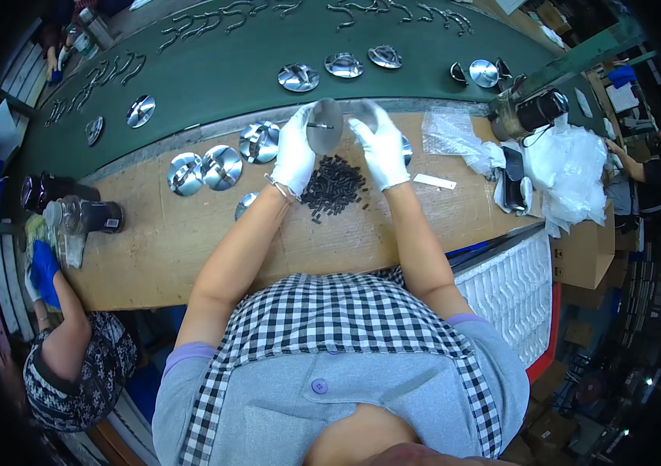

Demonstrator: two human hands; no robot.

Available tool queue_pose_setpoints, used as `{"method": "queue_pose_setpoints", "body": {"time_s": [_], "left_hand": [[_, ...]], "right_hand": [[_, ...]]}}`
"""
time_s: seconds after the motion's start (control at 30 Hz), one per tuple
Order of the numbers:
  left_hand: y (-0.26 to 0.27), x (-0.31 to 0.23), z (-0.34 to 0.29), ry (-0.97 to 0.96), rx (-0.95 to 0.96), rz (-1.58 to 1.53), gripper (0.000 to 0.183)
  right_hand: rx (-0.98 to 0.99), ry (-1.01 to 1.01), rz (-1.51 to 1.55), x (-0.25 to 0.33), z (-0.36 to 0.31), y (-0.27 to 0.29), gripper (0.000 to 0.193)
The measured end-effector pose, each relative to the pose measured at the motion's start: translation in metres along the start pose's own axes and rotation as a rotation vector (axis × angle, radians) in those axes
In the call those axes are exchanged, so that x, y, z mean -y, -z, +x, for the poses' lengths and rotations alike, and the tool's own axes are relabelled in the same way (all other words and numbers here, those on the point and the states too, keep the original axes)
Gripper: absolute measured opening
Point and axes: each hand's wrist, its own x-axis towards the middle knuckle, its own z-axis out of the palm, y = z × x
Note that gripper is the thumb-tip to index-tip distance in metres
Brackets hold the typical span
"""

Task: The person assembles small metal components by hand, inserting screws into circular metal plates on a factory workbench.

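My left hand [296, 154], in a white glove, holds a round shiny metal disc [326, 128] by its edge, tilted up. My right hand [381, 147], gloved too, has its fingers round a second greyish disc [367, 113], smeared by motion. A gap separates the two discs. Below and between my hands lies a pile of small black cylindrical pieces [333, 186] on the wooden table [214, 241]. Left of my left hand rest polished discs [221, 168], one more [246, 203] partly behind my left forearm. Another disc [407, 150] shows partly behind my right hand.
Past the table runs a green conveyor belt [221, 74] with discs and curved metal handles [202, 26]. Clear plastic bags [567, 167], a dark jar [542, 109] and a white strip [434, 182] lie right. Jars [85, 215] and a co-worker's blue-gloved hand [44, 273] are left.
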Motion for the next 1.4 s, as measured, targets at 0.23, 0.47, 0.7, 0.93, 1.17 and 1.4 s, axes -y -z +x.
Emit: {"method": "queue_pose_setpoints", "body": {"time_s": [0.23,0.47,0.7,0.93,1.17,1.4], "left_hand": [[-0.002,-0.009,0.016,-0.175,-0.070,0.424,0.032],[0.016,-0.017,0.011,-0.094,-0.085,0.326,0.035],[0.022,-0.009,0.016,0.041,-0.069,0.351,0.033],[0.006,-0.018,0.025,-0.026,0.070,0.260,0.039],[-0.010,-0.040,0.018,0.029,0.158,0.348,0.037],[-0.003,-0.029,0.009,0.120,0.198,0.087,0.030]], "right_hand": [[-0.153,-0.491,0.391,-0.039,0.066,0.054,0.018],[-0.483,-0.564,0.841,-0.129,0.174,0.101,0.032],[-0.057,-0.096,-0.439,-0.123,0.201,0.057,0.032],[0.175,-0.304,0.187,0.011,0.095,0.030,0.019],[-0.045,-0.298,0.390,0.013,0.033,0.020,0.024],[0.174,-0.166,0.127,-0.002,0.018,-0.003,0.035]]}}
